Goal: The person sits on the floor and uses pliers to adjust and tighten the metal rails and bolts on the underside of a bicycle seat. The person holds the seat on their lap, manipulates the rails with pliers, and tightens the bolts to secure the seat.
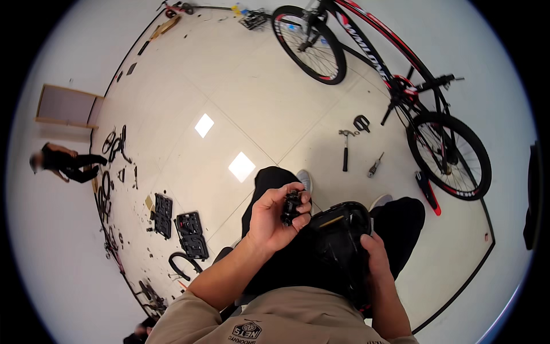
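Note:
My left hand point(274, 221) is closed around a small black metal part point(291, 207) that looks like a saddle clamp, raised above my lap. Its fingers curl about the part, and my thumb lies along its upper side. Just to the right, a black bicycle saddle point(342, 241) rests on my thighs, its wide end away from me and its hollow underside facing up. My right hand point(376, 258) grips the saddle by its right edge, thumb on top; the other fingers are hidden beneath it. The two hands are apart.
Ahead on the tiled floor lie a claw hammer point(345, 150), a screwdriver-like tool point(376, 165) and a black curved part point(361, 122). A black-and-red bicycle point(395, 86) stands at right, near a red-and-black piece point(428, 193). Open tool cases point(191, 235) lie left; farther off, a person point(67, 163) stands.

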A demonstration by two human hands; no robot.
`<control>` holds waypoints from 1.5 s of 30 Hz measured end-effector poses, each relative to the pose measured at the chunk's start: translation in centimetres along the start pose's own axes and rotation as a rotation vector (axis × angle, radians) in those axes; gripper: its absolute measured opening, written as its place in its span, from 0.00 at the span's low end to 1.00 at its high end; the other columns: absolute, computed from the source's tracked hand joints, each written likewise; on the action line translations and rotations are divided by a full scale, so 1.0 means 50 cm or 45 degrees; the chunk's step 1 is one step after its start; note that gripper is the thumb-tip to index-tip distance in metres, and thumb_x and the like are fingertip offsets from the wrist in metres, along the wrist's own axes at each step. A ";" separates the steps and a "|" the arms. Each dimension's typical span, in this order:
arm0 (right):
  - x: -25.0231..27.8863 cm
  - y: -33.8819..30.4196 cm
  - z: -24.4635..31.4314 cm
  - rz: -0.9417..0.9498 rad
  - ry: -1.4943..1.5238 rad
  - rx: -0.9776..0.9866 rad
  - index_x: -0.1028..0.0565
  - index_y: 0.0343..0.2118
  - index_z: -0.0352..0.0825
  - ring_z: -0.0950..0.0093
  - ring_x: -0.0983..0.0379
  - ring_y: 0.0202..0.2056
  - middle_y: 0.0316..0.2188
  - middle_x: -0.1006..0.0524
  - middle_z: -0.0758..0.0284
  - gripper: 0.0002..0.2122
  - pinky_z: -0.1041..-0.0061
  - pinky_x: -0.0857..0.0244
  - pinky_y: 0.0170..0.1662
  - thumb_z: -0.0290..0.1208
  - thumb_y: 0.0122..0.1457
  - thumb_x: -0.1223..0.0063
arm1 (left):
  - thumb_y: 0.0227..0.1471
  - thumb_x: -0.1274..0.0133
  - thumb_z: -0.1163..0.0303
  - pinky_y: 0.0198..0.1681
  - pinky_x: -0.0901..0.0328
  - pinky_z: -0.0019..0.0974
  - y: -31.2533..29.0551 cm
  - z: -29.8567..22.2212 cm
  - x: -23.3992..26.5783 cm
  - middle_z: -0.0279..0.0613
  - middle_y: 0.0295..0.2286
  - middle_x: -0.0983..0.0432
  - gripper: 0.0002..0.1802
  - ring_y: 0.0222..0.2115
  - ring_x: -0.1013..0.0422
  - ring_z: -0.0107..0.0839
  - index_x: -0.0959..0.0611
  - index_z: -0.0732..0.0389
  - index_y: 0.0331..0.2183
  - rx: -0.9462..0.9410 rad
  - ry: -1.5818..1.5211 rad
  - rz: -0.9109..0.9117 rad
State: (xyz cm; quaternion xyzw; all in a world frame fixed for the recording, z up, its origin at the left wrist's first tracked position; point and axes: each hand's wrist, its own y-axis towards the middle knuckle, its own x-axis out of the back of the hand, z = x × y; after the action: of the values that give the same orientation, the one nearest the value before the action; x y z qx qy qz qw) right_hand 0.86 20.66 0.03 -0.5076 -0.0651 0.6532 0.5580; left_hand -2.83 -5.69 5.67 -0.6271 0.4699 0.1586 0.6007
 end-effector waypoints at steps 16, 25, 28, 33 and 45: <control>-0.191 0.067 -0.061 0.397 -0.456 -0.046 0.29 0.56 0.26 0.71 0.19 0.40 0.44 0.19 0.60 0.30 0.71 0.23 0.45 0.43 0.55 0.40 | 0.55 0.48 0.68 0.32 0.34 0.34 -0.237 -0.122 0.176 0.47 0.33 0.29 0.14 0.30 0.36 0.35 0.24 0.64 0.42 -0.316 -0.506 0.132; -0.187 0.144 -0.076 0.411 -0.970 -0.065 0.21 0.47 0.29 0.77 0.22 0.38 0.38 0.18 0.67 0.16 0.75 0.26 0.43 0.34 0.60 0.38 | 0.54 0.46 0.68 0.36 0.34 0.37 -0.264 -0.103 0.243 0.48 0.34 0.29 0.15 0.31 0.35 0.36 0.23 0.64 0.43 -0.343 -0.549 0.175; -0.186 0.139 -0.077 0.370 -0.844 -0.045 0.21 0.45 0.29 0.75 0.20 0.37 0.36 0.18 0.66 0.15 0.74 0.25 0.42 0.34 0.61 0.38 | 0.53 0.46 0.69 0.37 0.34 0.38 -0.271 -0.099 0.254 0.47 0.34 0.30 0.16 0.31 0.35 0.35 0.23 0.64 0.44 -0.375 -0.554 0.139; -0.182 0.125 -0.087 0.357 -0.675 0.024 0.21 0.44 0.28 0.74 0.20 0.35 0.35 0.18 0.65 0.14 0.73 0.23 0.42 0.34 0.61 0.40 | 0.53 0.46 0.68 0.36 0.34 0.37 -0.264 -0.103 0.239 0.47 0.34 0.30 0.16 0.31 0.36 0.35 0.23 0.65 0.44 -0.353 -0.563 0.172; -0.200 0.075 0.105 0.232 -0.224 0.504 0.23 0.43 0.31 0.71 0.26 0.29 0.32 0.21 0.60 0.22 0.70 0.29 0.28 0.48 0.68 0.59 | 0.54 0.46 0.69 0.32 0.34 0.34 -0.267 -0.123 0.249 0.47 0.34 0.29 0.16 0.30 0.37 0.35 0.21 0.69 0.43 -0.454 -0.610 0.145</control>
State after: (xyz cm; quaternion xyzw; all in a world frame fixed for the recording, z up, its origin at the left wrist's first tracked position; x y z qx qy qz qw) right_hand -6.87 13.88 6.00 -0.3332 0.0619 0.7426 0.5776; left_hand 11.66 -18.37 5.65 -0.6399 0.3140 0.4154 0.5651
